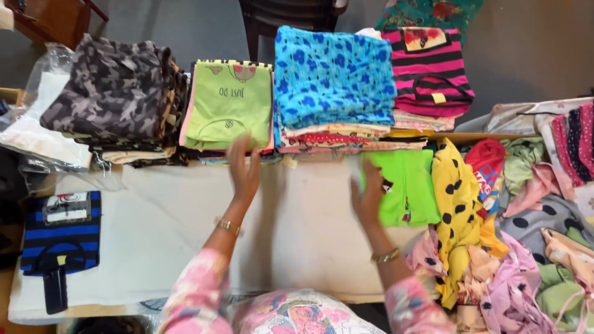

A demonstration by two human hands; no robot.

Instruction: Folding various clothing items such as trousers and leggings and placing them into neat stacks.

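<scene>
While the right hand (369,199) lies flat, fingers apart, on soft green cloth (405,185), the left hand (244,170) hovers open above the bench (185,222).

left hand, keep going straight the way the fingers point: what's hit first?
Likely the light green folded top, front of its stack. The left hand points up-table with fingertips already at its near edge; height above the cloth is unclear.
</scene>
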